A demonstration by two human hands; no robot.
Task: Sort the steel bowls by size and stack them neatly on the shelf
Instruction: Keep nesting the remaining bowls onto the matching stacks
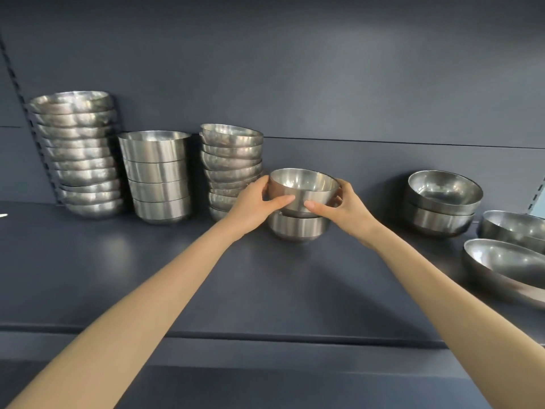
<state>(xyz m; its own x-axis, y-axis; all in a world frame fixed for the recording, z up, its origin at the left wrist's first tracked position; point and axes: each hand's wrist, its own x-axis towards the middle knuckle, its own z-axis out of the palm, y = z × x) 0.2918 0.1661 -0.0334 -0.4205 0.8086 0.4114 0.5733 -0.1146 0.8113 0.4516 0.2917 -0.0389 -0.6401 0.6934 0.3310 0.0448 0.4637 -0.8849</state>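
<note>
Steel, round and glossy, the top bowl (303,191) is pinched by both hands' fingers (283,200) above another bowl (298,227).

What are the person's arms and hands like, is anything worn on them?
Both forearms are bare right to the bottom of the picture: no sleeves show. The left hand and the right hand wear no gloves, and no watch, bracelet or ring is visible on them. The arms look slender, and the picture is too soft to show the nails clearly.
</note>
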